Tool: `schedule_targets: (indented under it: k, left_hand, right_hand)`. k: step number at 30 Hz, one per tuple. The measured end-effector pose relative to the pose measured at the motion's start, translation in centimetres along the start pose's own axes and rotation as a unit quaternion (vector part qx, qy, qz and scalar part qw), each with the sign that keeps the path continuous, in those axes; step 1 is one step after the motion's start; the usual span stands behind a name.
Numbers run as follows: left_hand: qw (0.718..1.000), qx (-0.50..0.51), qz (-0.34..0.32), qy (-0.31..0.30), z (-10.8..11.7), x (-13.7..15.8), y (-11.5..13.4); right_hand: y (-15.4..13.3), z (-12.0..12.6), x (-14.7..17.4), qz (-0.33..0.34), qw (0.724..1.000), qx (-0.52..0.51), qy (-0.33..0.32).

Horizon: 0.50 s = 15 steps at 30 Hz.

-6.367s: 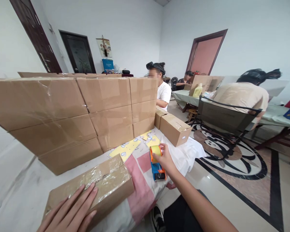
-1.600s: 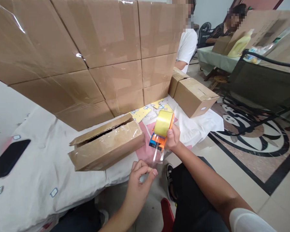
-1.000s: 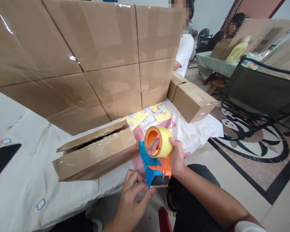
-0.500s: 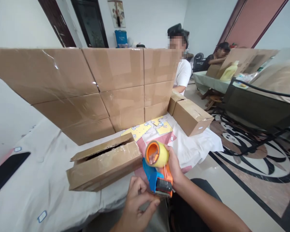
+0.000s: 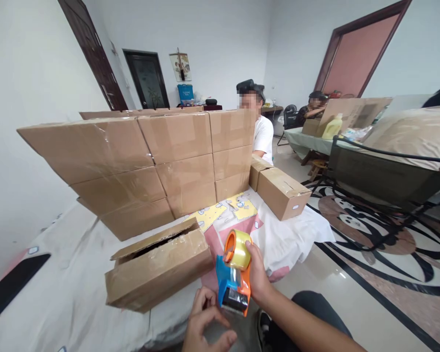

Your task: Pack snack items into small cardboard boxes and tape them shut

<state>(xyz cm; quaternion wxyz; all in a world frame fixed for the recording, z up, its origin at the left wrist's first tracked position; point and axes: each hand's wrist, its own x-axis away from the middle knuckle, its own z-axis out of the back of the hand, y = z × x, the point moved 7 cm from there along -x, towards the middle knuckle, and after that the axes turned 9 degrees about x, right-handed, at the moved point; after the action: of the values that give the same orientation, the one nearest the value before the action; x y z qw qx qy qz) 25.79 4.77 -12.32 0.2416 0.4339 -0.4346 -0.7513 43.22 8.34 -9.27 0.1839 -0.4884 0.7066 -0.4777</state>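
Observation:
My right hand (image 5: 258, 274) is wrapped round a blue-and-orange tape dispenser (image 5: 234, 281) that carries a roll of yellowish clear packing tape (image 5: 239, 249). Its black roller end points down toward me. Just left of that end is my left hand (image 5: 207, 322), holding nothing; thumb and index finger are apart, the other fingers bent. A cardboard box (image 5: 161, 269) lies on the cloth to the left of the dispenser, its top flap slightly raised over a dark gap.
Stacked, taped cartons (image 5: 183, 161) form a wall across the table. More boxes (image 5: 282, 190) lie at the right edge. A black phone (image 5: 14, 286) rests on the white cloth (image 5: 77, 274) at left. A person in a white shirt (image 5: 264, 137) sits behind the cartons.
My view has tilted up, showing more of the room. My left thumb and index finger have spread apart and the hand sits slightly lower. The dispenser is still in my right hand.

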Motion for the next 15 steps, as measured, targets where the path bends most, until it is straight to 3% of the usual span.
schedule_targets:
  k: [5, 9, 15]
  left_hand:
    - [0.998, 0.015, 0.06, 0.006, -0.4, -0.8, -0.9]
    - [0.996, 0.052, 0.068, 0.003, -1.0, -1.3, -1.1]
    - [0.99, 0.079, 0.091, 0.076, -1.0, -1.4, -2.0]
  right_hand:
    - [0.9, -0.2, 1.0, -0.032, 0.999, -0.027, -0.017]
    - [0.7, -0.3, 1.2, -0.021, 0.999, -0.012, -0.034]
    - [0.6, 1.0, -0.1, 0.016, 1.0, 0.009, 0.014]
